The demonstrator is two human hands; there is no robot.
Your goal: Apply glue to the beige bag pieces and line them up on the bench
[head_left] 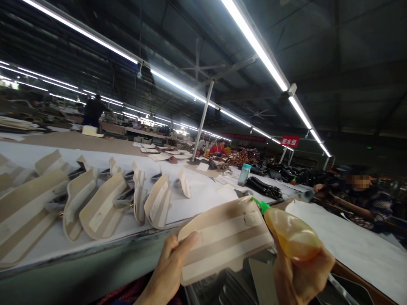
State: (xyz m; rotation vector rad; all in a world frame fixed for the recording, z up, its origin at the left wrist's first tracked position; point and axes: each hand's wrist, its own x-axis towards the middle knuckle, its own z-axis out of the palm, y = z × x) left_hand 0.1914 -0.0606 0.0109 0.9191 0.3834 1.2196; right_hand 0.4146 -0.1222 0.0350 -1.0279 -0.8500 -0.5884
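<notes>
While a row of panels (101,207) lies on the table (203,192), our left hand (170,264) grips a beige panel (222,241); our right hand (302,275) clasps the glue bottle (291,235), with gluing seemingly at its start.

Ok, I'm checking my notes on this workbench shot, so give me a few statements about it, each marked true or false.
1. The right hand holds a squeeze bottle of amber liquid. True.
2. The bottle's nozzle is red. False: it is green.
3. The left hand holds a beige panel. True.
4. The white table bears a single cut piece. False: a row of beige pieces lies on it.
</notes>
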